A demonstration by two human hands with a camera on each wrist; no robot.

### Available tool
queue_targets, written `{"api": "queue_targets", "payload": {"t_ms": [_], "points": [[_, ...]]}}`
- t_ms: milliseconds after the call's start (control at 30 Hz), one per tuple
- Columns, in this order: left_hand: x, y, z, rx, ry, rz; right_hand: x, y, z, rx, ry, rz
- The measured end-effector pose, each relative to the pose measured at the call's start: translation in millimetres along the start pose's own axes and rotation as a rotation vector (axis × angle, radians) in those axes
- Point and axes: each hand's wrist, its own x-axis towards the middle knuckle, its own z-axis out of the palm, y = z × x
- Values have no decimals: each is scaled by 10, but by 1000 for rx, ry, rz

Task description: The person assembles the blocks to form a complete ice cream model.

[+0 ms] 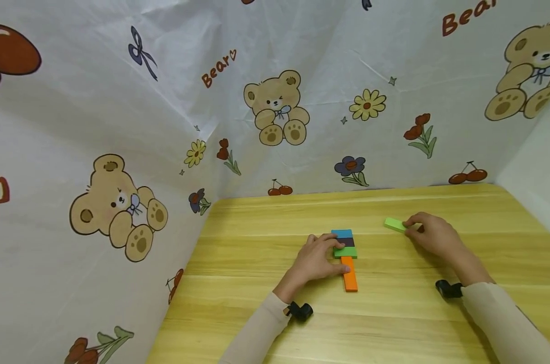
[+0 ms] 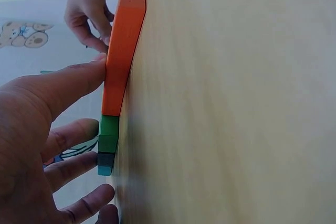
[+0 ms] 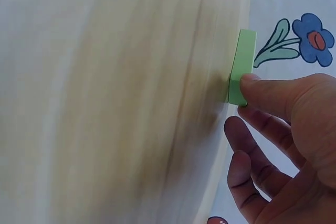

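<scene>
Blue [image 1: 341, 233], dark purple [image 1: 348, 242] and green [image 1: 348, 253] blocks lie side by side on the wooden table. From the green one, a long orange block [image 1: 350, 282] extends toward the person. My left hand [image 1: 315, 258] rests over this row, its thumb on the orange block and its fingertips at the dark and green ones, spread loosely in the left wrist view. Farther right, my right hand [image 1: 431, 235] pinches the near end of a light green block [image 3: 243, 56] between thumb and forefinger. That block is low at the tabletop, apart from the row.
The wooden table [image 1: 257, 313] meets a white cloth [image 1: 320, 151] printed with bears and flowers at the back and left. At the right stands a plain white wall [image 1: 536, 172]. Small black wrist cameras sit on both wrists.
</scene>
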Motion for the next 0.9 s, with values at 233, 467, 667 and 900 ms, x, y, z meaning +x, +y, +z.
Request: {"api": "queue_targets", "payload": {"t_ms": [233,467,667,900], "points": [[-4,2,-23,3,-2,1,126,-50,49,14,-18,-12],[-4,-17,-6,4,3,6,227,-95,121,12,-9,-39],[-10,-20,-6,-17,4,-2,309,-190,146,22,-21,-39],[-12,-16,-8,-17,3,-5,405,-297,192,29,-33,-53]]}}
